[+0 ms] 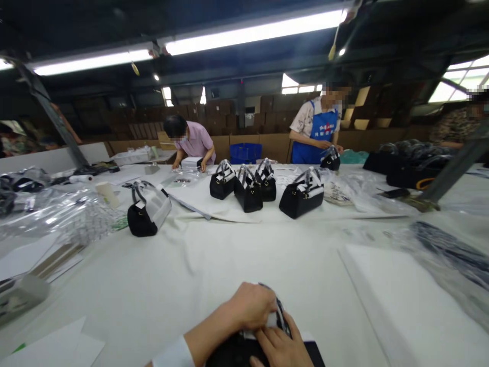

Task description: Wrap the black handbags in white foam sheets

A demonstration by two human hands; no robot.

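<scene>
Left hand (pixel 252 307), curled, and right hand (pixel 281 346), bent, at black bag (pixel 233 354), arched dark handle (pixel 280 308), bottom centre (firmness of grips: cannot tell).

White tabletop (pixel 171 285), loaded along its edges.
Toward the left edge, a heap of clear plastic (pixel 72 209), with loose white sheets (pixel 57 346) down in the near left corner. Toward the right edge, a flat white slab (pixel 412 300), and just beside it a dark bundle in clear film (pixel 451 250). At the far edge, a person in a lilac shirt (pixel 198 138), bent forward, and a second person in a blue apron (pixel 324 127), with a blue bin (pixel 245 152) between the two. Farther back, stacked brown cartons (pixel 217 117); overhead, lit tube lamps (pixel 260 31).
</scene>
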